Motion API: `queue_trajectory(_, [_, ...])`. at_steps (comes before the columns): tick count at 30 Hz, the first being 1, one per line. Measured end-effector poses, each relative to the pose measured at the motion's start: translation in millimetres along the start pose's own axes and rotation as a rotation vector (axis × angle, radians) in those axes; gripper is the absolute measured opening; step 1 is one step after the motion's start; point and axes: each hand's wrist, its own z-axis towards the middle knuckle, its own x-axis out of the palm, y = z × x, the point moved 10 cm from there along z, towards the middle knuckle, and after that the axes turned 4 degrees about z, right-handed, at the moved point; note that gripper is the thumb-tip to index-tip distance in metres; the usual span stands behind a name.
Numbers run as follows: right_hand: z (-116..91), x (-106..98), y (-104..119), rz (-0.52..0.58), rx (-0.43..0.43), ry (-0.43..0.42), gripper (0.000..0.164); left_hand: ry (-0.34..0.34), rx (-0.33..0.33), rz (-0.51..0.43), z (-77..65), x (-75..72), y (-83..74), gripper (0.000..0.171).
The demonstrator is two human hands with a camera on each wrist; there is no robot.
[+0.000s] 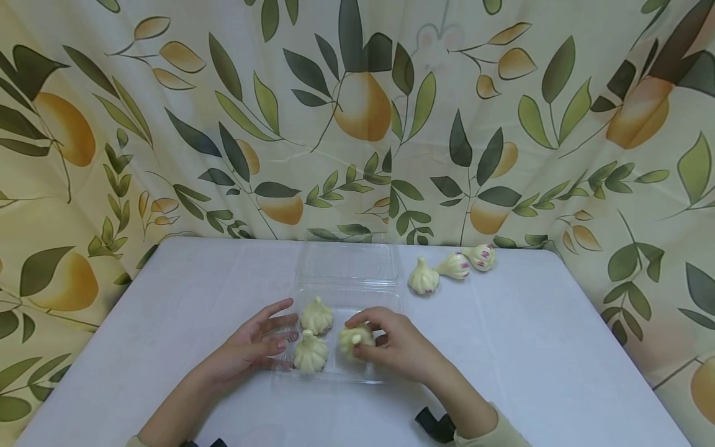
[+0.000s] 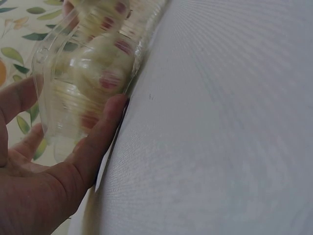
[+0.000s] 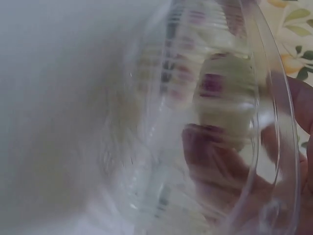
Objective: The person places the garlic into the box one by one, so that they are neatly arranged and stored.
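A clear plastic clamshell box (image 1: 335, 376) lies on the table with its lid (image 1: 347, 262) folded back. Two garlic bulbs (image 1: 316, 316) sit one behind the other in its left part. My right hand (image 1: 399, 344) reaches into the right part and grips a third garlic bulb (image 1: 352, 338) between thumb and fingers. Through the box wall, the right wrist view shows these fingers (image 3: 210, 152) beside the bulb. With fingers spread, my left hand (image 1: 254, 344) rests against the box's left side; in the left wrist view its thumb (image 2: 110, 117) touches the lower wall.
Three more garlic bulbs (image 1: 423, 277) with purple marks lie in a slanting row behind and right of the box. The white-covered table (image 1: 530, 347) ends at a curtain (image 1: 357, 155) printed with leaves and fruit. A black strap (image 1: 436, 425) shows near my right wrist.
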Motion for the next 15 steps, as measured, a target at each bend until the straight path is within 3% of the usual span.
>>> queue_trajectory(15, [2.6, 21.6, 3.3, -0.065, -0.055, 0.046, 0.032, 0.006, -0.007, -0.002, -0.5, 1.9, -1.7, 0.074])
